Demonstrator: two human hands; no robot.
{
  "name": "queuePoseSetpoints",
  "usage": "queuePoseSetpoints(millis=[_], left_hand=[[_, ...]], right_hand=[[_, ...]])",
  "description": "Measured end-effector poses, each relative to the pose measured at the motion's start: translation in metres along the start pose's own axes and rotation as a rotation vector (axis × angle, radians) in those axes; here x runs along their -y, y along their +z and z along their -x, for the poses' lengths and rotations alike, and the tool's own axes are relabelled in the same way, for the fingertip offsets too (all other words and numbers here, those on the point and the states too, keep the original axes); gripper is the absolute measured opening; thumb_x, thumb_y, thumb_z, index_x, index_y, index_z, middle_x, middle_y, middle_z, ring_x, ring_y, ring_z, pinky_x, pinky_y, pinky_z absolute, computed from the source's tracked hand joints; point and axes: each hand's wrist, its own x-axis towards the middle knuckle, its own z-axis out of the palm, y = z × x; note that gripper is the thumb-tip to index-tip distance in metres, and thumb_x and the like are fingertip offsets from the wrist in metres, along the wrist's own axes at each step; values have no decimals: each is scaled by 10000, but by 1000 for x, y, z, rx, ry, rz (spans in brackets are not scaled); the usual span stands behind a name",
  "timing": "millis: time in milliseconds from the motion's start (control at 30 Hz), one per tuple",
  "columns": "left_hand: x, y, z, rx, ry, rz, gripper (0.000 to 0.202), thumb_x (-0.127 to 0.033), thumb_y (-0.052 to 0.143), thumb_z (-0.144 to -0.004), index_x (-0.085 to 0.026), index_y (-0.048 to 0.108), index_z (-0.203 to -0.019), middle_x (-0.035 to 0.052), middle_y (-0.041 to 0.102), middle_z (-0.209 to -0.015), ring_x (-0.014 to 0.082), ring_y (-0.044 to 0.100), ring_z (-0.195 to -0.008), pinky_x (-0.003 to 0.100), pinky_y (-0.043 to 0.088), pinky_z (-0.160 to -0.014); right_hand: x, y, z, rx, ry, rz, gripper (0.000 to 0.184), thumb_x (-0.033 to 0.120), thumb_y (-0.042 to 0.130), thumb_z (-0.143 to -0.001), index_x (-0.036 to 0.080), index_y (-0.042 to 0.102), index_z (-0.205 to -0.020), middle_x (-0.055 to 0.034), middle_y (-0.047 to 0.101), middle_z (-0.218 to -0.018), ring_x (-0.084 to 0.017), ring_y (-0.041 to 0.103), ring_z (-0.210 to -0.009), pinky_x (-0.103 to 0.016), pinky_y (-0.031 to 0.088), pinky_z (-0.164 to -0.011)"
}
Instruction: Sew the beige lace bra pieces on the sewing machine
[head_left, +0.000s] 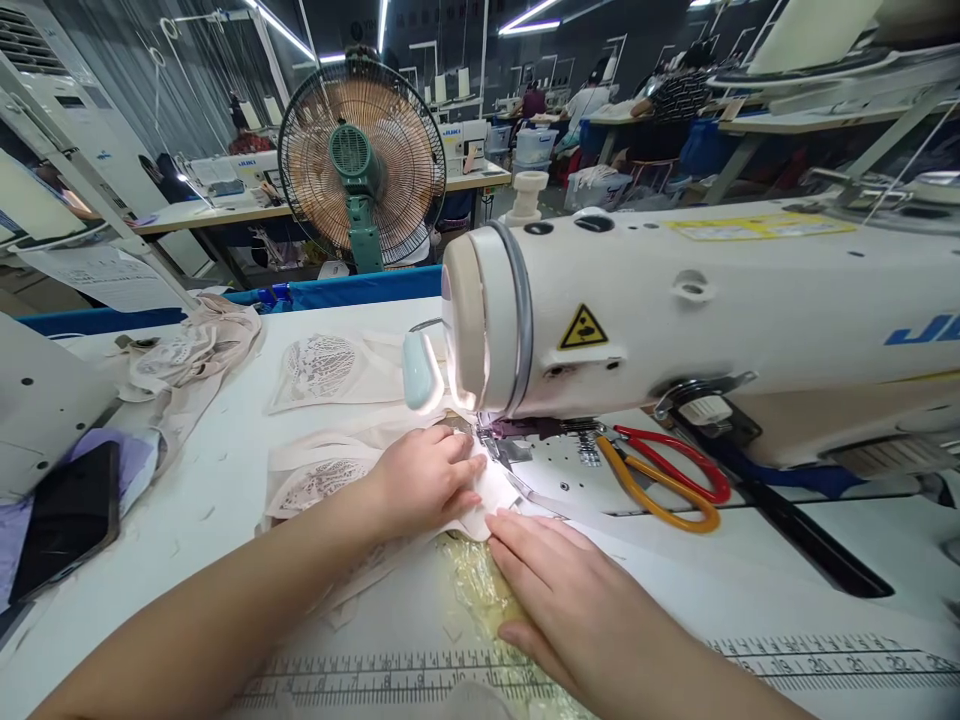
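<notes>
A white sewing machine (600,310) reaches in from the right, its needle area lit above a small pale piece of fabric (491,490). My left hand (427,478) lies on that fabric just left of the needle, palm down with fingers stretched out. Near the fabric's front edge rests my right hand (555,580), flat, its fingertips touching the cloth and its thumb apart. Beneath and left of my left hand are beige lace pieces (322,485). Another lace piece (322,365) lies farther back. Yellowish clear tape (472,575) shows on the table between my hands.
Red-and-orange-handled scissors (667,480) lie right of the needle, near a black lever (817,540). A phone (67,520) sits at the left, below a heap of beige garments (202,350). A printed ruler (375,680) crosses the front edge. Behind stands a fan (361,160).
</notes>
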Motion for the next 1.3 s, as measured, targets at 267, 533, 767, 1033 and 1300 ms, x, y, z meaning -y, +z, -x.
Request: queuePoseSetpoints(millis=[267, 533, 767, 1033, 1300], left_hand=[[0, 4, 2, -19, 7, -19, 360, -388, 438, -894, -97, 586, -1046, 146, 600, -1013, 256, 537, -895, 375, 475, -764], [-2, 3, 2, -27, -4, -47, 319, -395, 422, -891, -126, 586, -840, 130, 594, -948, 236, 547, -838, 354, 476, -729], [-2, 2, 2, -1, -13, -23, 307, -383, 430, -891, -121, 590, -903, 131, 607, -994, 249, 549, -893, 367, 479, -772], [-3, -2, 1, 14, -23, -13, 308, -388, 424, -898, -127, 588, -901, 130, 608, -970, 251, 553, -910, 367, 480, -776], [2, -1, -3, 44, -35, -62, 325, -393, 445, -894, -109, 601, -921, 121, 610, -949, 247, 552, -879, 365, 480, -753]], right_hand=[[0, 4, 2, -7, 0, 17, 352, 398, 569, -844, 132, 639, -1064, -86, 654, -1155, -249, 581, -1057, -387, 451, -918], [0, 6, 5, -20, -8, 63, 368, 430, 552, -855, 139, 649, -1058, -69, 650, -1172, -234, 575, -1066, -370, 441, -921], [0, 5, 3, -38, -19, 89, 372, 443, 517, -872, 144, 658, -1042, -68, 654, -1166, -230, 579, -1055, -365, 437, -914], [0, 6, 4, -64, -26, 106, 378, 444, 502, -882, 135, 662, -1031, -67, 666, -1140, -222, 582, -1045, -360, 436, -906], [-3, 4, -3, -37, -12, 86, 354, 411, 552, -850, 124, 655, -1032, -97, 663, -1133, -239, 579, -1062, -374, 455, -911]])
